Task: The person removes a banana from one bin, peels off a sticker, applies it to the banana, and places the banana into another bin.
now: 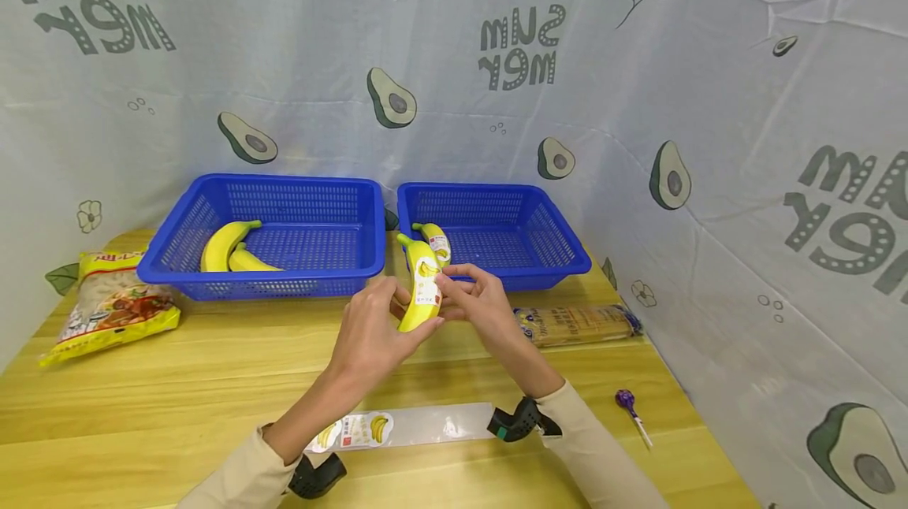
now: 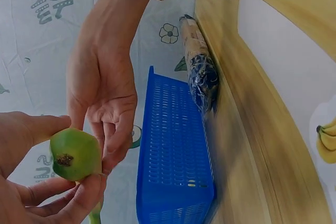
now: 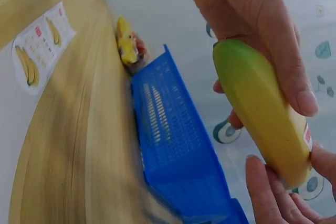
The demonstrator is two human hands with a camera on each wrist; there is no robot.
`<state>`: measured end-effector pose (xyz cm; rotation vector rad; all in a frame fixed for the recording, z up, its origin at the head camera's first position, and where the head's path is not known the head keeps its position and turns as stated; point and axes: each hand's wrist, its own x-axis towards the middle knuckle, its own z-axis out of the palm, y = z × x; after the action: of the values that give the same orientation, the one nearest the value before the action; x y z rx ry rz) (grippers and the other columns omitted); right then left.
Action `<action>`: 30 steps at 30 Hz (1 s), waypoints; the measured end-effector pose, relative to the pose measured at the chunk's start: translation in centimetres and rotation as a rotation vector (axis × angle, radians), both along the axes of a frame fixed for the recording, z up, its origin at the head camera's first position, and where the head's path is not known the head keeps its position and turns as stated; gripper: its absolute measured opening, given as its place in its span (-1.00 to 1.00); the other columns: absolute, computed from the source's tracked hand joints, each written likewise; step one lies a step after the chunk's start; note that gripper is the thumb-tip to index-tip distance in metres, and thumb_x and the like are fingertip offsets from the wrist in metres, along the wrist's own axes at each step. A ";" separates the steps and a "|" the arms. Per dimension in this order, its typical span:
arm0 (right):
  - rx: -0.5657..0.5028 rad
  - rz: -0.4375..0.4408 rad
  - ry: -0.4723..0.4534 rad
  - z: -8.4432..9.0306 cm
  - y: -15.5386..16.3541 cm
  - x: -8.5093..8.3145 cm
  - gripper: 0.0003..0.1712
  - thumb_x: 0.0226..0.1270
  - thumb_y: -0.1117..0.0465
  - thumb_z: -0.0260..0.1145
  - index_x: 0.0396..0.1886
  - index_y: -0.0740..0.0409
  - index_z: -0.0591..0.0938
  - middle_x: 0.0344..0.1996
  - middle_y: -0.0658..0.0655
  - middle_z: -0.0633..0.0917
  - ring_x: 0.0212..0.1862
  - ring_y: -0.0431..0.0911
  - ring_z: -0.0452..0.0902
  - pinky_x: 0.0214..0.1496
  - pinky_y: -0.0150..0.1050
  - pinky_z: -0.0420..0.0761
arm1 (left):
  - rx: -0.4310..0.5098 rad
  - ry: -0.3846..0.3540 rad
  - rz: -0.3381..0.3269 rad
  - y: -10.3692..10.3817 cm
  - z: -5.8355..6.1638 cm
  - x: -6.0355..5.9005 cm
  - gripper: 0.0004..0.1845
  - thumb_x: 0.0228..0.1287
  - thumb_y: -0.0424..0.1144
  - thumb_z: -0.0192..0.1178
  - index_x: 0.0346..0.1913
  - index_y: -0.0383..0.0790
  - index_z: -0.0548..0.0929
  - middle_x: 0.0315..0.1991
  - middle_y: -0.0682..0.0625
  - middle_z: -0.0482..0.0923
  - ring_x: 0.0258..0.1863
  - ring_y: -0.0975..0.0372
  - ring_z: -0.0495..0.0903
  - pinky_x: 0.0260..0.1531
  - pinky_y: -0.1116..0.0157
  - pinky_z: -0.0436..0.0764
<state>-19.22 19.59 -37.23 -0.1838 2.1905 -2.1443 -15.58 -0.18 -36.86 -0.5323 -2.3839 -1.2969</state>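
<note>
My left hand (image 1: 394, 313) grips a yellow banana (image 1: 420, 288) upright above the table, just in front of the two blue baskets. My right hand (image 1: 457, 290) pinches the same banana at its white sticker (image 1: 427, 285), thumb on one side and fingers on the other. In the left wrist view the banana's green end (image 2: 75, 153) sits between my left fingers (image 2: 63, 192), with the right hand (image 2: 105, 98) behind it. The right wrist view shows the banana (image 3: 262, 108) under the left hand (image 3: 252, 9), the right fingertips (image 3: 270, 190) below it.
The left basket (image 1: 284, 186) holds two plain bananas (image 1: 225, 245). In the right basket (image 1: 553, 249) lies a stickered banana (image 1: 435, 242). A sticker sheet (image 1: 397, 426) lies near my wrists. There is a snack bag (image 1: 113, 308) at the left, a noodle packet (image 1: 578, 324) and a lollipop (image 1: 627, 401) at the right.
</note>
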 end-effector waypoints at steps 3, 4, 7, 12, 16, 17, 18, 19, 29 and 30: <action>-0.039 -0.003 -0.044 0.1 0.3 -0.4 -0.54 0.66 0.26 0.31 0.39 0.40 0.50 -0.20 0.15 0.84 -0.22 -0.10 0.82 -0.14 -0.23 0.83 | 0.019 0.001 -0.011 0.2 0.0 -0.2 -0.59 0.07 -0.16 0.73 -0.30 -0.21 0.64 -0.32 0.02 0.63 -0.34 0.17 0.76 -0.28 0.17 0.70; -0.049 -0.002 -0.057 0.2 0.4 -0.5 -0.53 0.66 0.27 0.30 0.41 0.39 0.49 -0.22 0.12 0.84 -0.24 -0.11 0.82 -0.15 -0.23 0.83 | 0.027 0.000 -0.020 0.3 0.0 -0.3 -0.59 0.07 -0.16 0.73 -0.29 -0.21 0.64 -0.31 0.01 0.64 -0.33 0.16 0.76 -0.27 0.17 0.70; -0.068 0.025 -0.090 0.6 1.1 -1.0 -0.49 0.68 0.26 0.27 0.48 0.36 0.45 -0.25 0.09 0.83 -0.26 -0.10 0.82 -0.14 -0.23 0.83 | 0.075 -0.038 -0.068 0.4 -0.1 -0.7 -0.62 0.12 -0.17 0.71 -0.22 -0.24 0.68 -0.25 -0.03 0.68 -0.25 0.11 0.76 -0.26 0.21 0.74; -0.044 0.059 -0.116 2.0 2.9 -2.0 -0.41 0.70 0.24 0.25 0.58 0.31 0.38 -0.15 0.14 0.79 -0.22 -0.08 0.82 -0.09 -0.21 0.84 | 0.252 -0.215 -0.201 0.1 -0.5 -1.6 -0.67 0.35 -0.19 0.55 0.01 -0.32 0.75 -0.02 -0.14 0.74 -0.02 0.01 0.78 -0.22 0.27 0.82; 0.020 0.063 -0.117 3.4 4.1 -2.9 -0.38 0.69 0.23 0.26 0.61 0.28 0.37 -0.07 0.16 0.77 -0.17 -0.08 0.81 -0.06 -0.21 0.83 | 0.431 -0.403 -0.270 -0.2 -1.2 -2.5 -0.67 0.57 -0.23 0.33 0.16 -0.45 0.69 0.07 -0.28 0.73 0.03 -0.06 0.79 -0.04 0.16 0.83; 0.036 0.068 -0.116 3.7 4.3 -3.2 -0.37 0.69 0.23 0.26 0.62 0.28 0.37 -0.06 0.15 0.77 -0.17 -0.09 0.81 -0.05 -0.21 0.83 | 0.465 -0.444 -0.266 -0.1 -1.4 -2.7 -0.66 0.59 -0.24 0.30 0.18 -0.46 0.68 0.07 -0.31 0.73 0.01 -0.07 0.80 0.00 0.13 0.82; 0.048 0.074 -0.117 4.1 4.5 -3.4 -0.37 0.69 0.24 0.26 0.63 0.28 0.36 -0.06 0.14 0.78 -0.17 -0.09 0.81 -0.05 -0.21 0.83 | 0.500 -0.487 -0.260 -0.1 -1.6 -2.9 -0.66 0.61 -0.25 0.27 0.21 -0.48 0.66 0.08 -0.33 0.73 0.00 -0.09 0.80 0.02 0.10 0.81; 0.058 0.080 -0.118 4.4 4.7 -3.7 -0.37 0.69 0.24 0.26 0.63 0.28 0.36 -0.06 0.12 0.78 -0.17 -0.09 0.81 -0.05 -0.21 0.83 | 0.517 -0.521 -0.249 -0.1 -1.8 -3.1 -0.65 0.63 -0.25 0.25 0.22 -0.48 0.65 0.08 -0.35 0.73 -0.01 -0.08 0.81 0.05 0.08 0.80; 0.095 0.082 -0.156 5.9 5.7 -7.1 -0.43 0.74 0.27 0.17 0.61 0.32 0.39 -0.07 0.07 0.79 -0.21 -0.10 0.83 -0.09 -0.21 0.84 | 0.753 -0.772 -0.232 1.7 -3.1 -5.6 -0.61 0.68 -0.33 0.15 0.33 -0.59 0.51 0.25 -0.48 0.62 0.11 -0.11 0.79 0.19 0.06 0.74; 0.098 0.077 -0.163 5.9 5.8 -7.4 -0.43 0.74 0.26 0.18 0.61 0.31 0.39 -0.07 0.07 0.78 -0.21 -0.10 0.83 -0.10 -0.21 0.84 | 0.779 -0.784 -0.226 1.9 -3.2 -5.8 -0.61 0.68 -0.34 0.15 0.33 -0.60 0.51 0.23 -0.48 0.63 0.10 -0.10 0.80 0.17 0.09 0.75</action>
<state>-26.66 25.34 -31.33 -0.0833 2.1534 -1.9329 -21.38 1.67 -40.07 -0.0349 -2.0504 -2.7309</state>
